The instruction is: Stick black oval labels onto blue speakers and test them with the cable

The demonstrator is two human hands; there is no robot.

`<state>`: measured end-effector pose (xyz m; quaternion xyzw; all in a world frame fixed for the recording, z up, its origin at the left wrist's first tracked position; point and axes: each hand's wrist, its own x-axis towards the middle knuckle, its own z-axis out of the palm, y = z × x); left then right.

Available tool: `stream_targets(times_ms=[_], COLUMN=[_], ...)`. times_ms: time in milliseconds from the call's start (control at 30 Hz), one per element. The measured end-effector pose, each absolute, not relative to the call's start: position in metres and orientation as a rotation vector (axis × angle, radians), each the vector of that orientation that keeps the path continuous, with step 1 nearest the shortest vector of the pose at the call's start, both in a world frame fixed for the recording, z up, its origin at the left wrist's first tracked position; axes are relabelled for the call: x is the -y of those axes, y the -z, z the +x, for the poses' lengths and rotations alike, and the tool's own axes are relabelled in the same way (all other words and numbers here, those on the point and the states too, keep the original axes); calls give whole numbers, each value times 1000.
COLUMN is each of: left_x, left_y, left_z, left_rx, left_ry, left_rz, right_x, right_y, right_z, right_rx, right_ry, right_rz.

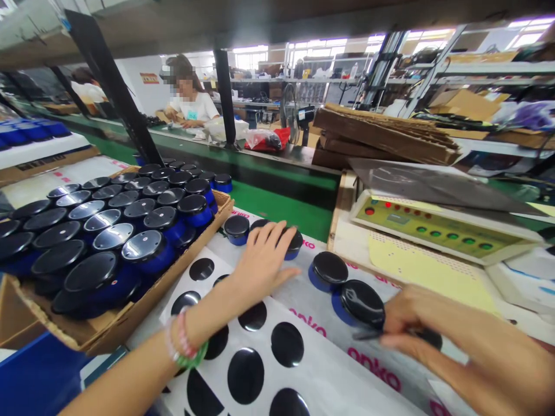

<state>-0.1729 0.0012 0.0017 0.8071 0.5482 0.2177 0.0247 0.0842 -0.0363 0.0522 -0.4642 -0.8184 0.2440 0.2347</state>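
Observation:
My left hand (264, 260) lies with spread fingers over a blue jar with a black lid (291, 242), its fingertips on the lid. A second lidded jar (236, 229) stands just left of it. My right hand (420, 323) pinches a thin dark strip (366, 334) beside a black-lidded jar (362, 303). Another lidded jar (330, 268) stands beyond that one. Below my left hand lies a white sheet of round black stickers (260, 352). Several blue jars with black, some silver-centred, lids (113, 237) fill a cardboard tray (130, 312) to the left.
A pink-printed film (373, 370) covers the bench. A control panel with lights and buttons (437, 231) sits to the right, behind a yellow sheet (429, 271). Flattened cardboard (381, 133) is stacked behind it. A co-worker (195, 104) sits beyond a green conveyor (277, 202).

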Motion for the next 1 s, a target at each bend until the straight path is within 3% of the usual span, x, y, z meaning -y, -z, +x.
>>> stream_targets(times_ms=[133,267,400,567,1000], left_x=[-16,50,117,137,138], left_y=[-17,-12,21,48,41], left_z=[-162,-148,-134,-126,-128], left_rx=[-1632,-1507,-1386,-1388,-1378], left_ry=[-668,-781,-845,-954,-920], left_rz=[2527,2222,1865,1678,1708], right_x=[21,36,63,78,83], right_y=[-65,-48,-16,2,6], right_z=[82,72,58,46,43], right_rx=[2298,1951,1557,1416,1434], right_ry=[-844,-1282,-1590,-1741,-1684], right_rz=[-1348,-1321,-1287,-1374,-1333])
